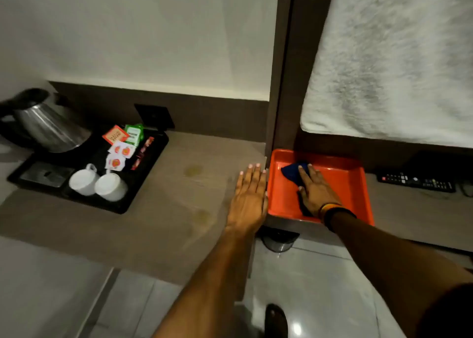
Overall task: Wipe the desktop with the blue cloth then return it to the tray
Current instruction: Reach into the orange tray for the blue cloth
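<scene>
A blue cloth (291, 171) lies bunched in the orange tray (350, 189) on the right section of the desk. My right hand (316, 189) lies flat on top of the cloth, fingers spread, covering most of it. My left hand (249, 197) rests flat, fingers together, on the brown desktop (166, 209) right beside the tray's left rim. Faint yellowish stains (193, 170) show on the desktop left of that hand.
A black tray (143, 181) at the left holds a steel kettle (48, 127), two white cups (98, 182) and sachets (122, 145). A remote control (416, 182) lies right of the orange tray. A white towel (391, 63) hangs above. A dark vertical panel (279, 94) divides the desk.
</scene>
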`<control>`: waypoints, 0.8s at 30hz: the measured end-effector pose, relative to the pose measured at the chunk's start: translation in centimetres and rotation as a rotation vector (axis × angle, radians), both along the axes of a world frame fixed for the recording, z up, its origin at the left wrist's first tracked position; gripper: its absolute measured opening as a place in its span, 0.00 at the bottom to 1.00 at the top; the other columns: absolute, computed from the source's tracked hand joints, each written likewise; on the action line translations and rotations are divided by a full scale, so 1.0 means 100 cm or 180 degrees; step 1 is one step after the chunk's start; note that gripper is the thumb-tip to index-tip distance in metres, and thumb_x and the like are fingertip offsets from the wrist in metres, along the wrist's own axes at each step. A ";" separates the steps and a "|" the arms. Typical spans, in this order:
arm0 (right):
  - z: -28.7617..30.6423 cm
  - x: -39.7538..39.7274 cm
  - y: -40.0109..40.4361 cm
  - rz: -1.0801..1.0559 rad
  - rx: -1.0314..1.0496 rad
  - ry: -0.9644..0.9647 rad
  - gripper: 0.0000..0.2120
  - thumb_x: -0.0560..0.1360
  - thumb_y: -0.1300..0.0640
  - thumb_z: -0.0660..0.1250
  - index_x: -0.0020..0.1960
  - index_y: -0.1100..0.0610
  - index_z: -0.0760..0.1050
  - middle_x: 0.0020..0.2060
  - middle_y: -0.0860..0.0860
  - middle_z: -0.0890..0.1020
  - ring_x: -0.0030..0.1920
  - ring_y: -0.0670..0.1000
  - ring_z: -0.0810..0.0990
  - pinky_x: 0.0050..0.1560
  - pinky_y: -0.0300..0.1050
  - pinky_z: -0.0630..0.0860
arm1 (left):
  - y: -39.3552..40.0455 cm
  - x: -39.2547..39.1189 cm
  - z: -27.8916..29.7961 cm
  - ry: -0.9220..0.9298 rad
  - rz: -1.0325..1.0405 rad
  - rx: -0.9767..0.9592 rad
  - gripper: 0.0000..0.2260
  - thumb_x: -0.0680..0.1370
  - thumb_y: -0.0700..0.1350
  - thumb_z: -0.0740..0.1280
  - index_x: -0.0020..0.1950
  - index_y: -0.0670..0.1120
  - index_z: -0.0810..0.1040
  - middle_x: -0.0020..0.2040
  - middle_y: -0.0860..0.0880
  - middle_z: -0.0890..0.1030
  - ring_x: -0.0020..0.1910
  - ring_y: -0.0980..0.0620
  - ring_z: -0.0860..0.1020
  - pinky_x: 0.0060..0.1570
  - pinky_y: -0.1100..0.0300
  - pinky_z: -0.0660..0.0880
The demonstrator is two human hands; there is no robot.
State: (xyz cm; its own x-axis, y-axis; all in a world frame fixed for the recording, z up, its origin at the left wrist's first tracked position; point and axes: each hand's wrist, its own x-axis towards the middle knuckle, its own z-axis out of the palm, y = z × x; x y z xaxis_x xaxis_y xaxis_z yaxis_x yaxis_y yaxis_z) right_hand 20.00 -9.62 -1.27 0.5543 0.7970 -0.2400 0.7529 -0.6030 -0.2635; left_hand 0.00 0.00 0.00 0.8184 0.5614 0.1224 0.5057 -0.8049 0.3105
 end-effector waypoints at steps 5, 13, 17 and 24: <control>-0.028 0.017 0.025 -0.0244 -0.0558 0.0320 0.36 0.81 0.51 0.59 0.82 0.44 0.42 0.82 0.54 0.43 0.80 0.66 0.48 0.76 0.66 0.56 | 0.003 0.004 -0.034 0.0084 0.0075 -0.0407 0.27 0.85 0.42 0.59 0.83 0.37 0.56 0.84 0.36 0.57 0.84 0.37 0.52 0.84 0.41 0.46; -0.037 0.011 0.033 -0.0192 -0.0769 -0.0278 0.35 0.78 0.66 0.60 0.81 0.49 0.52 0.76 0.59 0.62 0.73 0.69 0.65 0.68 0.67 0.69 | -0.001 -0.001 -0.052 0.0056 0.0131 -0.0389 0.26 0.87 0.46 0.54 0.84 0.40 0.54 0.85 0.39 0.56 0.85 0.40 0.53 0.84 0.41 0.52; -0.021 0.025 0.037 -0.0196 -0.0071 -0.0504 0.23 0.77 0.66 0.61 0.72 0.61 0.67 0.62 0.66 0.77 0.60 0.69 0.78 0.59 0.60 0.76 | 0.000 -0.014 -0.042 0.0029 0.0137 -0.0327 0.26 0.88 0.49 0.53 0.84 0.42 0.53 0.85 0.41 0.56 0.85 0.42 0.53 0.85 0.42 0.51; 0.011 0.008 0.020 -0.0463 -0.0540 -0.0076 0.28 0.76 0.57 0.70 0.74 0.59 0.68 0.68 0.65 0.75 0.66 0.65 0.76 0.66 0.54 0.72 | 0.003 -0.069 -0.015 0.0015 0.0473 -0.0358 0.28 0.87 0.52 0.51 0.85 0.46 0.46 0.86 0.44 0.47 0.85 0.47 0.43 0.82 0.50 0.37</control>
State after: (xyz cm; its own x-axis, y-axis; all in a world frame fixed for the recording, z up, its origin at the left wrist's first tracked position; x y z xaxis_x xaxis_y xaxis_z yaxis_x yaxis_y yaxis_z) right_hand 20.83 -7.61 -0.18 0.6677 0.6575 -0.3491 0.6596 -0.7399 -0.1321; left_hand -6.89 0.26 -1.48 0.7258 0.6862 0.0485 0.6181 -0.6815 0.3917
